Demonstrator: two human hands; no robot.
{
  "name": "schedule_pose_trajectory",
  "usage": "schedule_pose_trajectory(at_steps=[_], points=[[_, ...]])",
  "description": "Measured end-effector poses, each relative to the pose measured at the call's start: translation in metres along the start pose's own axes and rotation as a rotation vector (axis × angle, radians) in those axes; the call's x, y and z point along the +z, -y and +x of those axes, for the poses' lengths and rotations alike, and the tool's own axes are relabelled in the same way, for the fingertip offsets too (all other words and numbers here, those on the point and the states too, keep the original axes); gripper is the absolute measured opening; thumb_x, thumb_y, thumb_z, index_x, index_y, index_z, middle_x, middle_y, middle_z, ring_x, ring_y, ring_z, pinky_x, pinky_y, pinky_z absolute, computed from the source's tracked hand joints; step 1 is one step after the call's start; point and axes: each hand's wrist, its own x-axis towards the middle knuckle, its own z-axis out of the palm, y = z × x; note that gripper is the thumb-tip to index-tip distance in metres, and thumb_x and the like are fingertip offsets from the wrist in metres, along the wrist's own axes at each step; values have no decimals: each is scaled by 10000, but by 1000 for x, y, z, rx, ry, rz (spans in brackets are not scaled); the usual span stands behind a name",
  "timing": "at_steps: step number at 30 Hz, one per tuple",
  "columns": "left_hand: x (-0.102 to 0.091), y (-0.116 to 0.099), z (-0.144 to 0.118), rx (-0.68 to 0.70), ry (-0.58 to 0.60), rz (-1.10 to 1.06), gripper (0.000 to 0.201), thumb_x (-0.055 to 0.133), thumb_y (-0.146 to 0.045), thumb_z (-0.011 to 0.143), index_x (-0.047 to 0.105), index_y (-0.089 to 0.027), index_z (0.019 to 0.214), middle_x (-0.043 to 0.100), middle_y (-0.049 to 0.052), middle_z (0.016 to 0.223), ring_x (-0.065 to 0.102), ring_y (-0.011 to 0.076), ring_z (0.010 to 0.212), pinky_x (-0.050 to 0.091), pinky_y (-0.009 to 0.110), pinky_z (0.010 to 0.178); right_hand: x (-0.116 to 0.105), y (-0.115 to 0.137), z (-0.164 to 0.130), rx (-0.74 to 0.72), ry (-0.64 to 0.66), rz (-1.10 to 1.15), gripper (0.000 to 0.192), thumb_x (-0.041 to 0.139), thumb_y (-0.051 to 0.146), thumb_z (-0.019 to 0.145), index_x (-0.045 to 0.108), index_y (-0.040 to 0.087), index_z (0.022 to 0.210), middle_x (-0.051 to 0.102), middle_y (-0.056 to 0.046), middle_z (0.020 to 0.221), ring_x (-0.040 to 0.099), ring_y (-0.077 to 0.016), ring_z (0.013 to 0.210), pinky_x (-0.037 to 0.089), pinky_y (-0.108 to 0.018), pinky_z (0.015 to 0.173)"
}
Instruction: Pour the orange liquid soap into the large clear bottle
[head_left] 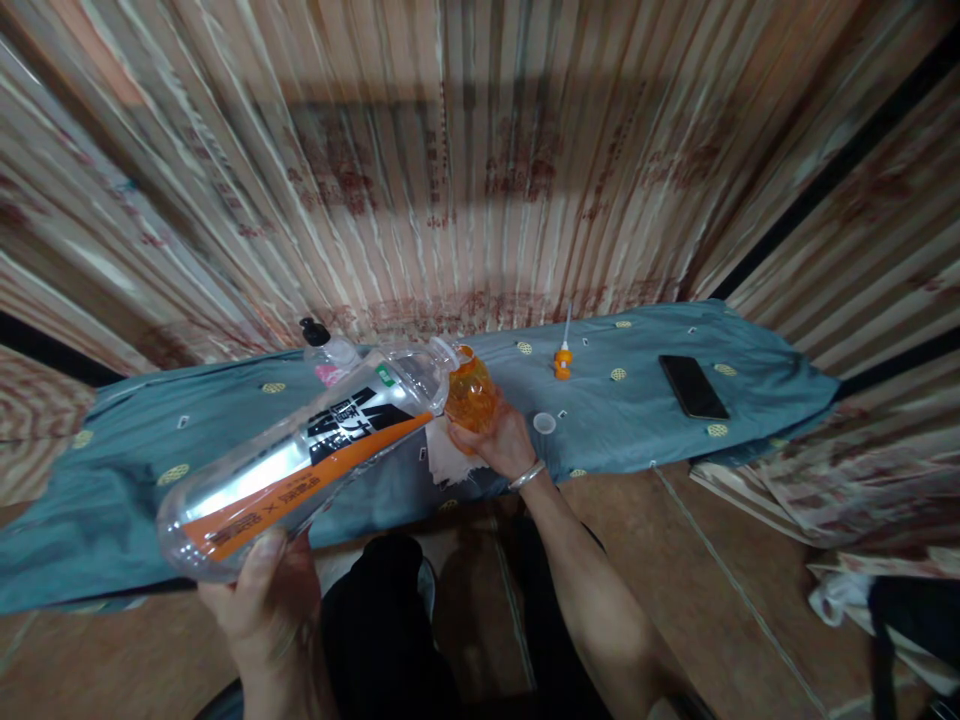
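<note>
A large clear plastic bottle (292,460) with a silver, black and orange label lies tilted in my left hand (274,605), its neck pointing up and right. My left fingers are wrapped round its lower part. In my right hand (502,435) is a small orange translucent bottle (469,392), gripped from the right. The clear bottle's mouth meets or overlaps the orange bottle's top; I cannot tell if they touch. An orange pump head (562,362) with a thin tube stands on the cloth to the right. Below my right hand lies a white tissue (450,458).
A blue-green cloth (630,430) covers the narrow table. On it lie a black phone (694,387) and a small white cap (544,423). A black-topped bottle (326,350) stands behind the clear one. A striped curtain (465,200) hangs along the back.
</note>
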Motion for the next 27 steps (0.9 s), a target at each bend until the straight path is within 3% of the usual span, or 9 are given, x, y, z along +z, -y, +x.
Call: schedule_pose_trajectory(at_steps=[3,9,18,22,27], points=[[-1,2,-1,6,-5,-3,515,792,-277,511,758,-351,1020,734,-7,1159,631,351,1193,577,499,873,0,0,0,3,2,-4,661,831,314,749,542,222,1336,766,-94,1160,759,-294,1053,613,-439,927],[-4,6,-1,29,11,-5,567,789,-283,547,753,-353,1108,727,7,1177,614,358,1233,583,490,872,0,-1,0,-5,-11,7,634,825,326,756,551,240,1321,763,-75,1169,757,-272,1051,611,-412,927],[-3,6,-1,44,-6,3,445,804,-280,545,733,-363,976,722,-26,1176,580,335,1286,590,482,904,2,-1,0,-5,-31,6,621,842,343,744,567,241,1291,771,-75,1143,761,-283,1046,616,-415,917],[-4,6,-1,35,3,28,462,794,-319,553,733,-361,1009,723,-16,1164,617,355,1239,579,549,926,0,0,-1,-13,-17,27,631,831,325,758,552,238,1317,768,-72,1160,758,-272,1062,612,-413,930],[-7,8,-3,65,53,61,439,781,-357,628,722,-384,1062,712,-21,1183,602,335,1266,585,538,938,1,-1,-1,-22,-36,27,612,831,333,759,561,235,1300,770,-71,1152,761,-272,1052,618,-403,911]])
